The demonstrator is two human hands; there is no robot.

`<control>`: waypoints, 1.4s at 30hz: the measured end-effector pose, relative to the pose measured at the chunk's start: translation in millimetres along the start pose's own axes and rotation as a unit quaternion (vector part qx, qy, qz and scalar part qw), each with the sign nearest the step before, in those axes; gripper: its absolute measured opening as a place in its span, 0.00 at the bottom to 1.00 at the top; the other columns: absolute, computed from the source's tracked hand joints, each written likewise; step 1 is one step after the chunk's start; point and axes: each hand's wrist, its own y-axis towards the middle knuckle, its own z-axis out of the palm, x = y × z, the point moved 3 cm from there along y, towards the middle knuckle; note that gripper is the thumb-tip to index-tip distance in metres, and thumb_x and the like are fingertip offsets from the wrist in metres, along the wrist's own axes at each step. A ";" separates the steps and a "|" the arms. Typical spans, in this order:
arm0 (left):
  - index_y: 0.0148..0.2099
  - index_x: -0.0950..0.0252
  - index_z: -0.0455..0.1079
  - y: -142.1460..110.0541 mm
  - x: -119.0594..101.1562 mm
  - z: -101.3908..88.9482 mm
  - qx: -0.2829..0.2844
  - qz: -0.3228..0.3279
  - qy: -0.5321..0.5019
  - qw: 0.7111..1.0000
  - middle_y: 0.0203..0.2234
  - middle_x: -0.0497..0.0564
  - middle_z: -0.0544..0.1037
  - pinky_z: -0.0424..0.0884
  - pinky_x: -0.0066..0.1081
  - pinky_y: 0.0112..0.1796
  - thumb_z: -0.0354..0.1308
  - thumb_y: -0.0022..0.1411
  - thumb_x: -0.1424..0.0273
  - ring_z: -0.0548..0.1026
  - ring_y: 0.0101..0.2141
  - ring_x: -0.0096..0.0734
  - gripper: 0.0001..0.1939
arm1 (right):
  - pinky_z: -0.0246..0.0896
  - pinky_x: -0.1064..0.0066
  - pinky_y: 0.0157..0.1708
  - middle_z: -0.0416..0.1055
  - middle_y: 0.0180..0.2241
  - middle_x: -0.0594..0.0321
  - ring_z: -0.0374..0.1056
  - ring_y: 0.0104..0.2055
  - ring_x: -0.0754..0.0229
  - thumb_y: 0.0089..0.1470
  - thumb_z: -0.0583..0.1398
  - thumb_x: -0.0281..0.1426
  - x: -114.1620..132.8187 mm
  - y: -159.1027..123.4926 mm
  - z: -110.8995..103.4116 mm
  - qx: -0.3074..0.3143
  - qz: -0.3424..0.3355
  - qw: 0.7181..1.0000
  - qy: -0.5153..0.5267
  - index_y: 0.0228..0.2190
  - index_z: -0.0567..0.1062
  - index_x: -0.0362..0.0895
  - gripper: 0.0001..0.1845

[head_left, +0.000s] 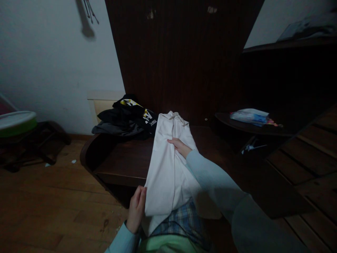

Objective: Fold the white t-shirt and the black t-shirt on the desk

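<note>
A long white garment (164,165) lies over the dark wooden desk, its far end on the desktop and its near end hanging over the front edge above my lap. A seam runs down its length; whether it is a shirt or trousers I cannot tell. My left hand (137,207) pinches the garment's left edge near the lower end. Higher up, my right hand (179,146) is closed on the cloth near the middle seam, fingers pointing left. Behind the garment to the left sits a heap of black and grey clothes (122,117) with white and yellow print.
A dark wooden panel (184,63) rises behind the desk (123,167). On the right, a low shelf (223,119) bears a plastic packet (250,116). A round green-and-white container (18,123) rests on a dark stand at the left, above the wooden floor (65,200).
</note>
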 end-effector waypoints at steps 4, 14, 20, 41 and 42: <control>0.26 0.63 0.63 10.0 -9.5 -5.3 0.081 0.006 0.130 0.988 0.20 0.47 0.70 0.64 0.25 0.28 0.41 0.58 0.55 0.70 0.25 0.29 0.20 | 0.63 0.70 0.36 0.74 0.26 0.63 0.69 0.32 0.59 0.41 0.60 0.28 2.6 -3.8 1.7 -0.001 -0.004 1.000 -0.010 0.26 0.72 0.42 0.06; 0.48 0.67 0.63 80.4 -51.8 2.6 -0.011 0.113 0.237 0.965 0.32 0.53 0.73 0.66 0.30 0.37 0.47 0.57 0.62 0.71 0.35 0.33 0.19 | 0.63 0.71 0.34 0.74 0.26 0.64 0.69 0.30 0.61 0.39 0.62 0.30 -3.5 -1.3 -2.8 0.003 -0.017 1.000 0.008 0.27 0.72 0.41 0.08; 0.57 0.64 0.53 103.8 -44.7 19.2 0.022 0.093 0.238 0.967 0.34 0.51 0.73 0.66 0.29 0.37 0.45 0.57 0.73 0.71 0.36 0.31 0.24 | 0.65 0.70 0.35 0.74 0.25 0.60 0.70 0.30 0.59 0.45 0.58 0.31 -1.3 0.7 1.1 0.006 0.004 1.000 0.019 0.25 0.72 0.40 0.06; 0.48 0.63 0.65 96.6 -45.4 24.4 0.029 0.158 0.340 0.927 0.36 0.52 0.71 0.62 0.30 0.42 0.44 0.57 0.76 0.67 0.39 0.33 0.17 | 0.60 0.74 0.28 0.65 0.18 0.70 0.62 0.24 0.65 0.36 0.55 0.24 35.0 59.4 -14.3 -0.134 -0.081 0.986 -0.055 0.22 0.68 0.43 0.05; 0.48 0.63 0.65 96.4 -45.3 24.6 0.027 0.158 0.340 0.927 0.36 0.52 0.71 0.62 0.30 0.42 0.43 0.57 0.76 0.67 0.39 0.33 0.17 | 0.59 0.74 0.29 0.65 0.18 0.70 0.62 0.25 0.66 0.36 0.55 0.24 37.0 59.6 -15.0 -0.135 -0.093 0.984 -0.064 0.22 0.69 0.43 0.06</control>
